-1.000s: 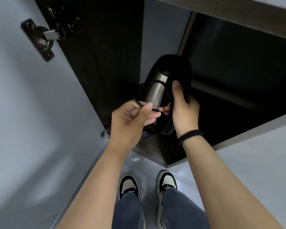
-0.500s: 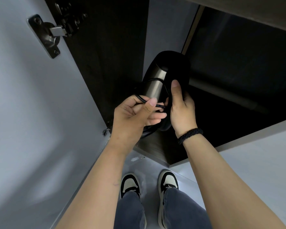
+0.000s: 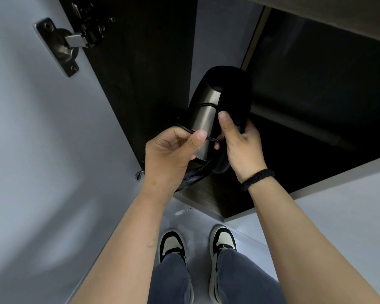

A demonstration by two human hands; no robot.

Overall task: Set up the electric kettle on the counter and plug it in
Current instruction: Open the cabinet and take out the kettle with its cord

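Brushed steel and black plastic make up the electric kettle (image 3: pixel 208 110), which is held tilted in front of the open dark cabinet (image 3: pixel 316 88), above the floor and the black-and-white sneakers (image 3: pixel 171 244). Its black handle is gripped by the right hand (image 3: pixel 241 148), thumb laid along the top, a braided black bracelet (image 3: pixel 258 178) worn at the wrist. The black power cord (image 3: pixel 198 137) is pinched between thumb and curled fingers of the left hand (image 3: pixel 169 156), beside the grey cabinet door (image 3: pixel 31 150) with its metal hinge (image 3: pixel 64 44).
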